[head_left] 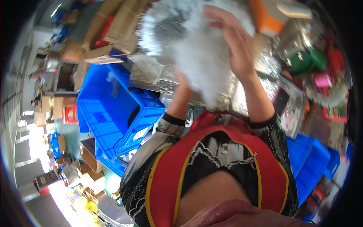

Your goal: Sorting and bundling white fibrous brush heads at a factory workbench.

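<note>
A white, fluffy, translucent bundle (pixel 202 56), smeared by motion, stands between my hands in front of my chest and tapers toward me. My left hand (pixel 183 81) is against its left side; its fingers are hidden behind the white stuff. To the right, my right hand (pixel 238 41) is raised with the fingers stretched and slightly bent, apart from each other and holding nothing visible. Just beyond lies a round bunch of thin grey strands with white tips (pixel 166 30). Under both is a work surface covered with silvery foil (pixel 162 85).
A blue plastic crate (pixel 102 102) stands at my left, with cardboard (pixel 124 26) behind it. On the right are a dark phone (pixel 280 100), an orange box (pixel 266 19), a pink roll (pixel 322 80) and a green object (pixel 312 60). More blue bins (pixel 306 159) stand lower right.
</note>
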Motion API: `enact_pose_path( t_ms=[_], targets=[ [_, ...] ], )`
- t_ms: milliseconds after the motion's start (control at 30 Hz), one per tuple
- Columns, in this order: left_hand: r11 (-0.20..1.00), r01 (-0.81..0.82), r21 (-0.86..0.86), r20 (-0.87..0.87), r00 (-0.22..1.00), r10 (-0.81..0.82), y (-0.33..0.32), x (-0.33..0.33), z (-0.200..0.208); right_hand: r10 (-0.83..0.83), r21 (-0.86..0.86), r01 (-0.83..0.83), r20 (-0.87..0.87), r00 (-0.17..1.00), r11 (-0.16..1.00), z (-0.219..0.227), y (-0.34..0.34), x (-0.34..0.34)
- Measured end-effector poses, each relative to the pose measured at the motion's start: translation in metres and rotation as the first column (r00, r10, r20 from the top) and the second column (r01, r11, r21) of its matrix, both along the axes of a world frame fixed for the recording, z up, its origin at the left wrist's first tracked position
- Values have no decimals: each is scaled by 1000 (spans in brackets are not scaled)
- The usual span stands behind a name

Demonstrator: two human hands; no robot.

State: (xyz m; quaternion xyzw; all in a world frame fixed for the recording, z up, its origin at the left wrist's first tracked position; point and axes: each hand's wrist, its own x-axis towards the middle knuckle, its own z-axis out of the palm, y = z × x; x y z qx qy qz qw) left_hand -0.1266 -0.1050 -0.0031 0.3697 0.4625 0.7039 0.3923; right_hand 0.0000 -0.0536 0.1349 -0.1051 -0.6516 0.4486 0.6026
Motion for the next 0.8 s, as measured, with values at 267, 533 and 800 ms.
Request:
enact_pose_path(
  t_ms=[267, 533, 800],
  targets=[
    [986, 145, 88, 86, 985, -152, 25, -16, -63, 2, 38, -18, 385, 923, 999, -11, -16, 6],
    [981, -157, 113, -665, 722, 192, 10, -9, -29, -376, 448, 79, 627, 682, 890, -20, -23, -13],
    [977, -136, 164, -676, 706, 211, 15, -16, -43, -422, 480, 109, 614, 666, 870, -38, -19, -14]
  ],
)
